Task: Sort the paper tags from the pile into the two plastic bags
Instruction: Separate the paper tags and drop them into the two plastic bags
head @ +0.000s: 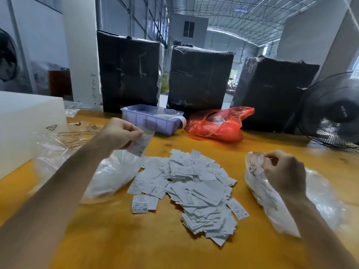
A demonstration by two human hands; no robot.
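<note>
Left hand [121, 133] pinching tag [137, 146]

A yellow-orange wooden table [136, 249] carries a loose pile of white paper tags [196, 191] at its middle, a clear plastic bag [108, 177] just left of it and another clear bag [272, 200] to the right. Farther back lie a lilac plastic tray [149, 121], a red plastic bag [217, 125], three black-wrapped boxes [200, 78], a fan [334, 111] and a white block [25, 125].
</note>
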